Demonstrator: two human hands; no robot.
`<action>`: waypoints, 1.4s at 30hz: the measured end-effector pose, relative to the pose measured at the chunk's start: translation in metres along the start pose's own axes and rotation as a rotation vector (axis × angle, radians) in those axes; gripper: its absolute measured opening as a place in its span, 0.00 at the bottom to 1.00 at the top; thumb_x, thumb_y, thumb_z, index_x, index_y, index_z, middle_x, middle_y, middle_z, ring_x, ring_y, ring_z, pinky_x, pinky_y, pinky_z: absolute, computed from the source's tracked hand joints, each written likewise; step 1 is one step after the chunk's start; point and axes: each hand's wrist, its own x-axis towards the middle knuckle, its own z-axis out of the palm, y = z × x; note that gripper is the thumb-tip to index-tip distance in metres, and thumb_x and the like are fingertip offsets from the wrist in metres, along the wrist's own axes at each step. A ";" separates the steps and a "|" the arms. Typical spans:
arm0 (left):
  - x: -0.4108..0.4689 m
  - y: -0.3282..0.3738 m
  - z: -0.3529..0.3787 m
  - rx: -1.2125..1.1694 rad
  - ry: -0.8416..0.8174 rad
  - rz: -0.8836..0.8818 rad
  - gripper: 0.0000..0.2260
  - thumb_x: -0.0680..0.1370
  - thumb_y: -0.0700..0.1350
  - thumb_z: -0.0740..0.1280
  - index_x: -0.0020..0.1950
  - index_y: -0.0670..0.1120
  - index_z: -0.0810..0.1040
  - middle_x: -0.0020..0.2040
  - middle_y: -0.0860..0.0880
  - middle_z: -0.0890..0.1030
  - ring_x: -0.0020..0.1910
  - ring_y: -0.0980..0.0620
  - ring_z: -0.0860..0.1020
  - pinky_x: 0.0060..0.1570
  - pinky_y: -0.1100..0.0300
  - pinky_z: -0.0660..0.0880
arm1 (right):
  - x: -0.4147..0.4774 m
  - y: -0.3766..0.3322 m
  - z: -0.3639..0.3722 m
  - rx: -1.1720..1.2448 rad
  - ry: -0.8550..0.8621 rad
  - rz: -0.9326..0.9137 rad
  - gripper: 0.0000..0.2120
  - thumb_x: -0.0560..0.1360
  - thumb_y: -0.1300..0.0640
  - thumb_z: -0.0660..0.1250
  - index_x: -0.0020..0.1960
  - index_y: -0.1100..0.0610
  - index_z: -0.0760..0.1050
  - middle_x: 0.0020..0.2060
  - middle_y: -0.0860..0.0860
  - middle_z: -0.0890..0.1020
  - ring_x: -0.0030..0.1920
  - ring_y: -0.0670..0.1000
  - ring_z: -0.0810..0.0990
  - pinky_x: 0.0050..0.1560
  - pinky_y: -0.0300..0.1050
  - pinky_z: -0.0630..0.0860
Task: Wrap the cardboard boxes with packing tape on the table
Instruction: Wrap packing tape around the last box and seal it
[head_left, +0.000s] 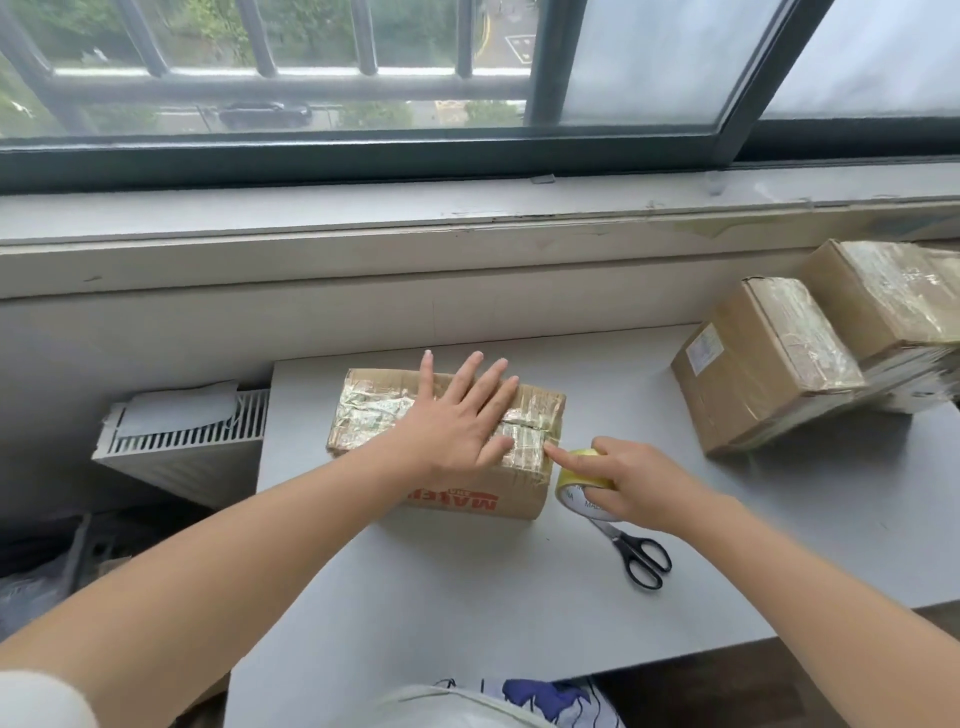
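Observation:
A cardboard box (374, 415) with shiny tape across its top and red lettering on its near side lies on the grey table (467, 582). My left hand (457, 415) presses flat on the box top, fingers spread. My right hand (623, 478) grips a yellowish roll of packing tape (576, 493) beside the box's right end, its index finger stretched out to touch the box's top right edge.
Black-handled scissors (641, 558) lie on the table just behind the tape roll. Two taped cardboard boxes (769, 364) lean together at the right. A white radiator (182, 441) stands left of the table, under the windowsill (467, 244).

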 end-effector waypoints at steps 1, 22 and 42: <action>0.004 0.008 0.001 0.002 0.010 0.019 0.37 0.77 0.65 0.29 0.84 0.51 0.38 0.84 0.49 0.39 0.83 0.44 0.37 0.71 0.23 0.38 | -0.001 0.000 0.001 0.013 0.002 -0.003 0.30 0.76 0.47 0.58 0.77 0.34 0.59 0.33 0.48 0.67 0.28 0.52 0.67 0.27 0.44 0.66; 0.023 0.037 -0.015 0.065 0.019 0.218 0.56 0.61 0.76 0.69 0.82 0.59 0.47 0.73 0.43 0.59 0.71 0.40 0.61 0.62 0.15 0.53 | 0.002 -0.015 -0.010 0.044 -0.086 0.085 0.31 0.78 0.57 0.63 0.76 0.34 0.65 0.36 0.48 0.66 0.39 0.53 0.67 0.41 0.45 0.62; -0.045 -0.095 -0.098 -1.096 -0.026 0.055 0.38 0.76 0.44 0.75 0.77 0.72 0.62 0.76 0.71 0.64 0.72 0.64 0.70 0.70 0.53 0.72 | 0.083 -0.139 -0.133 0.656 0.400 0.143 0.21 0.74 0.63 0.70 0.61 0.42 0.82 0.52 0.39 0.85 0.48 0.40 0.82 0.48 0.34 0.77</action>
